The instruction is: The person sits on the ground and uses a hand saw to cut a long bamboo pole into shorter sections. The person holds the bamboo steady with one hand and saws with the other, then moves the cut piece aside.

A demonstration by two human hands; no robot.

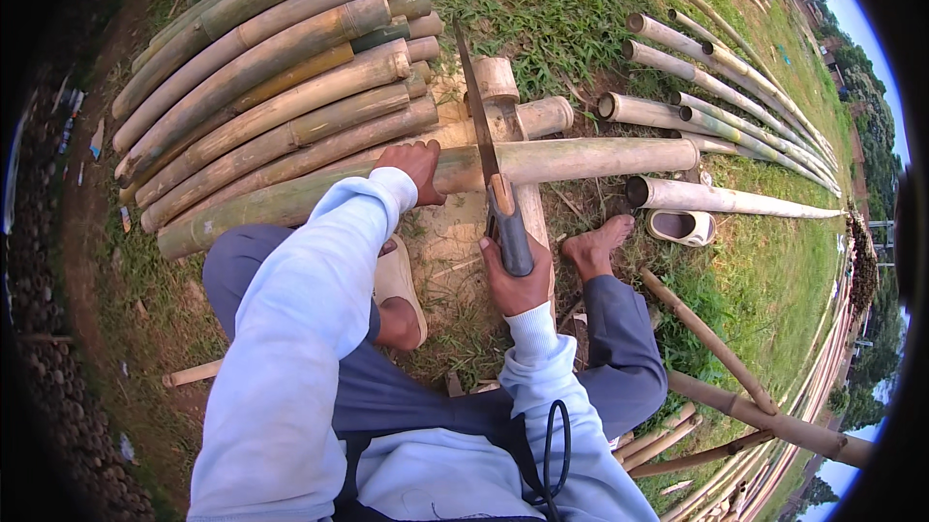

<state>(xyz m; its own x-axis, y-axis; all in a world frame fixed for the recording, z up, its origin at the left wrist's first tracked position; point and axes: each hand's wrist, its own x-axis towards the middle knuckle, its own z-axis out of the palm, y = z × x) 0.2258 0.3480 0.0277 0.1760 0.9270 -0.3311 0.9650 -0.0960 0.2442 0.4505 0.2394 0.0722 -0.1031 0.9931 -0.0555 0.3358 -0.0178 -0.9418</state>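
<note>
A thick bamboo pole [590, 160] lies crosswise in front of me, resting over a bamboo support [530, 222]. My left hand [417, 170] is closed over the pole, left of the saw. In my right hand [516, 275] is the dark grip of a handsaw [481, 120]. Its long blade points away from me and stands across the pole, at the border of a greenish part and a paler part. Whether the teeth have entered the bamboo cannot be made out. Pale sawdust [447, 241] covers the ground beneath.
A stack of cut bamboo lengths [281, 87] lies at the far left. Long bamboo poles [735, 116] spread over the grass at right. A loose sandal [681, 227] sits near my bare right foot [599, 245]. Propped bamboo bars [764, 416] stand at the lower right.
</note>
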